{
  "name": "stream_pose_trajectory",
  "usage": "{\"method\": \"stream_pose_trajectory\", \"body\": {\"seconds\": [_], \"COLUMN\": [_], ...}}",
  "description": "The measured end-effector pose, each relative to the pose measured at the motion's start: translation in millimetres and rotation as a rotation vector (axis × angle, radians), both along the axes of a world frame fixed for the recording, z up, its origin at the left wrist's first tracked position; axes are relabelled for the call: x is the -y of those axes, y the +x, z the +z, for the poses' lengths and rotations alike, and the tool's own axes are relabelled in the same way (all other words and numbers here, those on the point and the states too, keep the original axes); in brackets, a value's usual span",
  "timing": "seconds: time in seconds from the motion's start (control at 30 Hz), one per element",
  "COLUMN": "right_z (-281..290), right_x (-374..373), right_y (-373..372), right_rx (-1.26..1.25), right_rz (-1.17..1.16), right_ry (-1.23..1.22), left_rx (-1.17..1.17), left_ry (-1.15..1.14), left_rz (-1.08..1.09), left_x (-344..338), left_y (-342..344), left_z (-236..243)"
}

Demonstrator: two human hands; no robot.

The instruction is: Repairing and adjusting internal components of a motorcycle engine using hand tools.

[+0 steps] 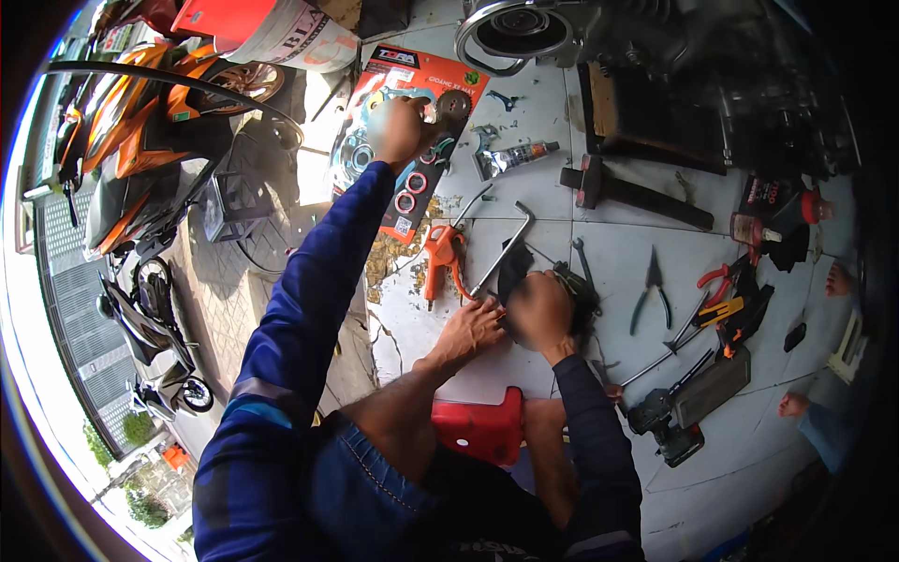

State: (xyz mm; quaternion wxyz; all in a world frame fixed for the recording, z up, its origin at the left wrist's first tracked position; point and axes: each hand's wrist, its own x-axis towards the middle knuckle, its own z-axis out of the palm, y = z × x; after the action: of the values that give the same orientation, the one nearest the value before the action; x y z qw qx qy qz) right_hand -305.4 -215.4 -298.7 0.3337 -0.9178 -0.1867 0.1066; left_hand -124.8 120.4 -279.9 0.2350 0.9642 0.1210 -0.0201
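My left hand (403, 126) reaches far forward over an orange card of ring gaskets (412, 183) lying on the tiled floor. Its fingers look closed on a round grey metal part (454, 103) at the card's upper right. My right hand (541, 309) is low and near, curled around a dark part (513, 267) on the floor. My bare foot (473, 328) rests just left of that hand. Both my sleeves are dark blue.
An orange air blow gun (440, 258), a bent steel rod (506, 248), a sealant tube (515, 157), a hammer (637, 192) and pliers (651, 295) lie on the floor. An engine (562, 33) sits ahead and an orange motorbike (140, 122) stands left. Below me is a red stool (482, 426); another person's feet (794, 405) are right.
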Motion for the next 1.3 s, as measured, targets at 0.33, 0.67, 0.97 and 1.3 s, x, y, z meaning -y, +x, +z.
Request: {"method": "stream_pose_trajectory", "body": {"seconds": [0.33, 0.67, 0.97, 1.3], "right_z": [-15, -15, -17, -18], "right_x": [-1, 0, 2, 1], "right_y": [-3, -5, -7, -7], "right_rx": [0.133, 0.107, 0.105, 0.113], "right_rz": [-0.02, -0.057, -0.08, -0.101], "right_ry": [0.037, 0.083, 0.095, 0.084], "left_rx": [0.005, 0.242, 0.175, 0.162], "left_ry": [0.159, -0.747, -1.379, -1.195], "left_rz": [0.087, 0.252, 0.252, 0.169], "left_x": [14, 3, 34, 71], "left_y": [29, 1, -49, -56], "left_z": [-39, 1, 128, 175]}}
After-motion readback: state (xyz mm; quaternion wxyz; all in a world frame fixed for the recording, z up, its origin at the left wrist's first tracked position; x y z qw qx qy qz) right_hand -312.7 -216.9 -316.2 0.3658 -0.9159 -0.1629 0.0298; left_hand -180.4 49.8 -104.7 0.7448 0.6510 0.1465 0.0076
